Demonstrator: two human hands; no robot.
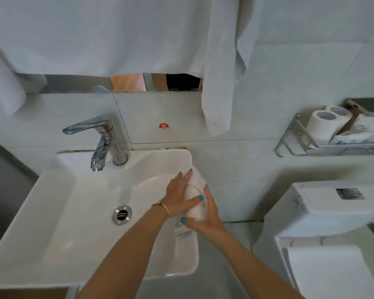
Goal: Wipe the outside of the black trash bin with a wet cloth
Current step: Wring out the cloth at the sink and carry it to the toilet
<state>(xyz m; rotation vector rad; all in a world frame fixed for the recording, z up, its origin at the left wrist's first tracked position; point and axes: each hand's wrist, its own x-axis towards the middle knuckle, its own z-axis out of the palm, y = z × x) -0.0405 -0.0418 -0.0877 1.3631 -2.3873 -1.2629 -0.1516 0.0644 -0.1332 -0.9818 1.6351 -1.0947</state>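
While both hands are busy at the right-hand rim of the sink [52,212], the white cloth [195,198] lies between them as a rolled bundle, its long axis running from near the person's wrists up and away toward the wall, slightly tilted to the right. The left hand [179,196] lies over the bundle from the basin side, fingers [187,175] stretched nearly straight along it and the thumb hooked across its middle. The right hand [209,219] cups it from the outer side and below, thumb curled over the lower end, so it has the firmer hold; a loose corner hangs beneath. The tap [99,145] stands off to the left at the back of the basin, well apart from the cloth, and no water can be seen running from it. Whether the cloth is wet already I cannot tell.

The black trash bin is nowhere in sight: only the toilet cistern [333,201] to the right and a wall shelf [333,145] with paper rolls [322,124]. By my judgement the wiping has not begun, and the cloth must travel left to the spout, or else away from the sink altogether.
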